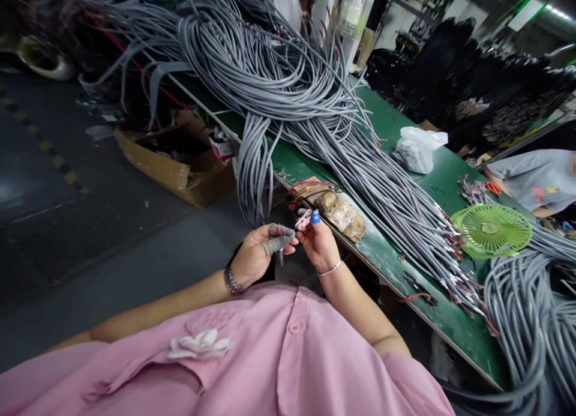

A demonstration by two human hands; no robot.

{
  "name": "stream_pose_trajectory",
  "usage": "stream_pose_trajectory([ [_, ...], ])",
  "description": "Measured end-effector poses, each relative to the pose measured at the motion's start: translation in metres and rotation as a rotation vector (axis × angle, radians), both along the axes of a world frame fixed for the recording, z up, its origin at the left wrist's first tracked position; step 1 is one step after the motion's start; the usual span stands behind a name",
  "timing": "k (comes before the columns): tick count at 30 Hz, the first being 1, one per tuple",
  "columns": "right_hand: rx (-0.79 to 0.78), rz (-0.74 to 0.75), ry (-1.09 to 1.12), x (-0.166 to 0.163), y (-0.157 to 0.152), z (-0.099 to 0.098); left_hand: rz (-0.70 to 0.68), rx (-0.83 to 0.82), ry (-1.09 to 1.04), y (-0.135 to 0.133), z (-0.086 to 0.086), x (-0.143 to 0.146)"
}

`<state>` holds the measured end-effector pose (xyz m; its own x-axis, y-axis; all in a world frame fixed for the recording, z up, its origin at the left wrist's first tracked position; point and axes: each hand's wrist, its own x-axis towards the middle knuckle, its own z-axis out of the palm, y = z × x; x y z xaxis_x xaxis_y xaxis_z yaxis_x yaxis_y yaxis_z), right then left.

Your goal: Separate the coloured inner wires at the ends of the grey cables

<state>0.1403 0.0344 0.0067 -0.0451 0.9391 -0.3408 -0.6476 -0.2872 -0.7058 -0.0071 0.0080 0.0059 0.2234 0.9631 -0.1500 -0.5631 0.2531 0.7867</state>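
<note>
Just in front of the pink shirt, my two hands meet fingertip to fingertip. My left hand [254, 257], wearing a watch and grey finger covers, is closed in a pinch on thin coloured wires [281, 229]. My right hand [321, 248], with a bracelet and a blue thumb cover [315, 217], is closed too. A small pale pink piece [303, 219] sticks out between its thumb and fingers; its kind is too small to tell. Right behind the hands, a taped cardboard block [342, 215] with red and orange wires lies at the table edge.
Thick bundles of grey cable [270, 86] cover the green table [443, 191]. A green fan [490, 229], a white plastic bag [419, 149] and dark pliers [419, 288] lie there too. A cardboard box [180, 176] stands on the floor at left. Another person [540, 176] is at right.
</note>
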Motion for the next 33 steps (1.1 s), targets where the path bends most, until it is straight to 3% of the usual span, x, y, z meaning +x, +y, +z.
stream_pose_trajectory([
  [9, -0.046, 0.095, 0.020, 0.001, -0.004, -0.010, -0.018, -0.036, 0.011, -0.001, 0.000, -0.001],
  [17, -0.125, 0.078, 0.078, 0.018, -0.017, -0.028, -0.026, -0.055, 0.046, -0.009, -0.012, -0.013],
  [23, -0.100, 0.134, -0.033, 0.030, -0.033, -0.047, -0.110, -0.020, 0.234, -0.013, -0.021, -0.009],
  [29, -0.099, 0.181, -0.178, 0.049, -0.060, -0.059, -0.363, 0.033, 0.527, -0.015, -0.030, -0.006],
  [33, -0.077, 0.189, -0.279, 0.069, -0.081, -0.069, -0.314, 0.075, 0.598, -0.012, -0.034, -0.005],
])
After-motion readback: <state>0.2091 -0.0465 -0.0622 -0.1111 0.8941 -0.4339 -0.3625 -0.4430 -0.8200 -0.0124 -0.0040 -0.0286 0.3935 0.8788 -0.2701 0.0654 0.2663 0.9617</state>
